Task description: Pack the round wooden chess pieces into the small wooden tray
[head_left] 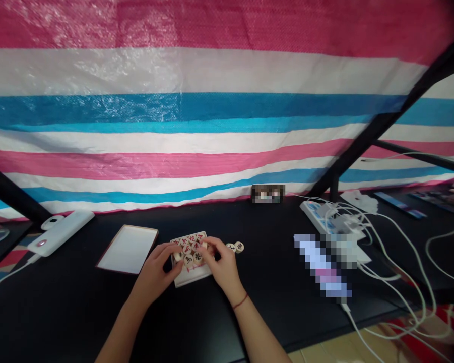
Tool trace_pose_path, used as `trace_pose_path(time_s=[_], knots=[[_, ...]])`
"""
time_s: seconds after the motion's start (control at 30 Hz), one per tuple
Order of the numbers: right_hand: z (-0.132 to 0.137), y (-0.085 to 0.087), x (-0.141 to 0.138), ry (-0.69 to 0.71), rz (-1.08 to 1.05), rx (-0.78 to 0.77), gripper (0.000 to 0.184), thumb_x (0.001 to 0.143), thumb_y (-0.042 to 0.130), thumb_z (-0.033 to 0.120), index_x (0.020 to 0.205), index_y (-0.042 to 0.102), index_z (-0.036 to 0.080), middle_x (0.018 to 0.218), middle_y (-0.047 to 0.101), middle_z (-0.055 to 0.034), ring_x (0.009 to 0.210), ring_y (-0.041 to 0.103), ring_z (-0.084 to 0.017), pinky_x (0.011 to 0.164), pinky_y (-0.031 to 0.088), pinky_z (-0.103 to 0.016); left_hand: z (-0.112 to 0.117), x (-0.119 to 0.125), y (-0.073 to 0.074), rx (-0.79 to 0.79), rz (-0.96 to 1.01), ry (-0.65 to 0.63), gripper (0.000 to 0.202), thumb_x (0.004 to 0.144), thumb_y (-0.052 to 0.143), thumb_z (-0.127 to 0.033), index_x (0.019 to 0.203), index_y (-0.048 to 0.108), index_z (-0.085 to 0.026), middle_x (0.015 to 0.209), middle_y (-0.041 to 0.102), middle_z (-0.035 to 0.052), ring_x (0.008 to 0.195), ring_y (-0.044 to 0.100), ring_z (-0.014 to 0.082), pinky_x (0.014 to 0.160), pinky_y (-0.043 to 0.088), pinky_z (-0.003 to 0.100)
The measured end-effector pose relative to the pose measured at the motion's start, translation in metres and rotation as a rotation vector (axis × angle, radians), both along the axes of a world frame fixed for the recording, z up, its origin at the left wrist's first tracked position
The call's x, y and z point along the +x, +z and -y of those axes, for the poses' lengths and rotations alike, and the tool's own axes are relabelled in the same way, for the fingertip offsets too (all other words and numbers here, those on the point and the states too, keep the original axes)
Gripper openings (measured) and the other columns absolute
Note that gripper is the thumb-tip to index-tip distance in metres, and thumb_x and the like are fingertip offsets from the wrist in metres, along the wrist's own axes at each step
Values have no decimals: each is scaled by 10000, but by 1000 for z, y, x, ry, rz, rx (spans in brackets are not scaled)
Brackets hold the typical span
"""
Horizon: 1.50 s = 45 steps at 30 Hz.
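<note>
Round white pieces with red or black characters (189,259) lie toward twelve o'clock in the shallow white rectangular box (197,275). The right hand (223,264) seems to pinch one; the left hand (159,269) is curled, grip unclear. Better keep each flat.

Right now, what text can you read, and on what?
"馬", apparently: black, on a round piece in the white box.
Other pieces, red or black characters: too small or blurred.
White box floor, red print: unreadable.
White device, left, small mark: unreadable.
Dark block, pale-blue item: pixelated, unreadable.
</note>
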State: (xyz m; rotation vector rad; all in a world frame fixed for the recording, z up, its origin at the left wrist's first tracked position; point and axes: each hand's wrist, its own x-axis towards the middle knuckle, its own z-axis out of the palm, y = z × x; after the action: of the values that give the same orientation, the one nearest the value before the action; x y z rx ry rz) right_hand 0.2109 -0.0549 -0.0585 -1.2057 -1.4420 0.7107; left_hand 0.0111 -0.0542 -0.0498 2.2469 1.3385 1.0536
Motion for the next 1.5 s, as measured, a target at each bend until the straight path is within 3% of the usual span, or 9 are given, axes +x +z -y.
trace_pose_path(time_s=[0.17,0.43,0.87,1.4,1.5], knots=[[1,-2,3,4,-4,-4,212,844,622,351,969,662,185,689,600,6,606,531,-130,618,454,-249,5,-13,6,-130,-7,-53,53,839,587,-253,885,587,-228,946,622,25,870,628,168,795,529,304],[1,0,3,-9,20,6,221,854,612,364,966,661,180,627,554,25,579,514,-127,589,442,-243,11,-13,17,-293,-131,-136,68,793,651,-264,815,600,-223,860,611,0,768,607,154,726,514,281],[1,3,3,-4,14,-39,203,844,616,360,948,668,194,627,562,26,572,520,-126,586,455,-242,10,-2,9,-112,-275,-232,86,800,705,-312,783,666,-237,867,657,13,823,568,189,811,477,339],[2,2,1,30,46,-13,173,845,628,336,938,670,197,625,573,30,567,525,-119,593,466,-241,15,3,23,-77,-347,-202,189,873,540,-266,795,711,-252,960,623,47,875,548,211,838,475,379],[2,1,0,52,47,29,142,836,637,294,944,664,206,732,622,4,589,541,-114,605,488,-244,15,4,24,-74,-342,-200,179,870,549,-275,824,722,-270,1014,625,45,899,549,219,856,472,388]])
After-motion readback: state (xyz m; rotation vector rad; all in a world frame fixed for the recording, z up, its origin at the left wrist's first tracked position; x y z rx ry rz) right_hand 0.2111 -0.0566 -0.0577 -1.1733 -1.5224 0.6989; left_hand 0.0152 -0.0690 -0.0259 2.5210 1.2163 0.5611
